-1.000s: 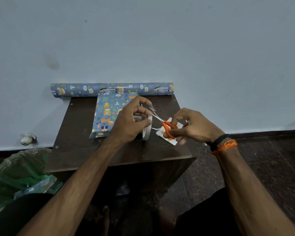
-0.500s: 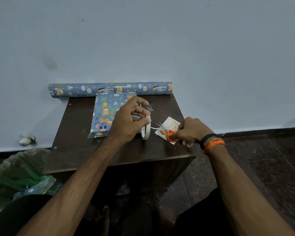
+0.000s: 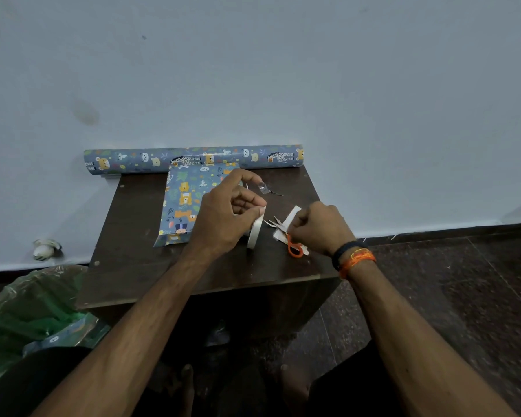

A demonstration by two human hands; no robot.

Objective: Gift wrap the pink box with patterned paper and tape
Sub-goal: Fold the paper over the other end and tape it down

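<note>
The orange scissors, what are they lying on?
The orange scissors lie on a small white card on the dark table. The right hand covers the card's right part and part of the handles.

bare table (image 3: 127,266) at left and front, wrapped box (image 3: 181,206), tape roll (image 3: 254,233), scissors (image 3: 286,236) crowding centre-right

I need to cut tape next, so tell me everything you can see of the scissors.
The scissors are small, with orange plastic loop handles and thin pale metal blades, which are parted and point away to the left, toward the tape roll. They lie low on a white card on the dark wooden table. The right hand covers the upper handle; one orange loop shows below it.
</note>
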